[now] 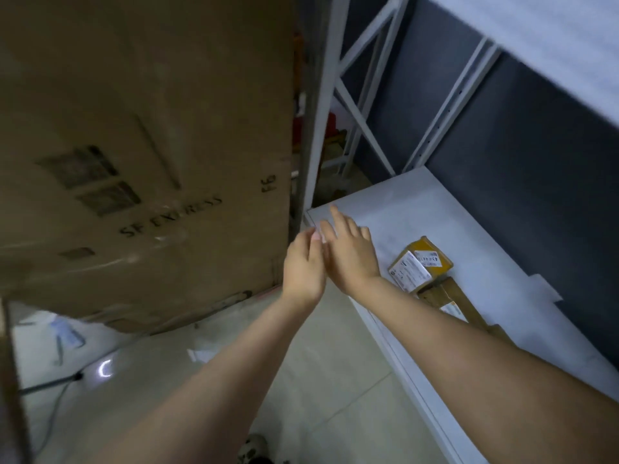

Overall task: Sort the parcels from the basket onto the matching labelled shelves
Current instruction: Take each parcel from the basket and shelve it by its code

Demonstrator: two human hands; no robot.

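A big brown carton (144, 162) printed SF EXPRESS fills the left of the view, tilted and just beside the end post of the white shelf (435, 209), crowding that corner. At least two parcels already lie on the shelf: a flat brown parcel (449, 296) partly hidden under the right forearm, and a small yellow parcel (420, 262) with white labels, touching it. The basket is out of view, so I cannot tell how many are left; the sorting looks part done. Neither hand carries a parcel: the right hand (351, 252) hangs over the shelf's left corner with fingers straight and slightly apart, and the left hand (303, 266) is just beside it, fingers loose and together, empty. A shoe (254, 447) shows on the floor below
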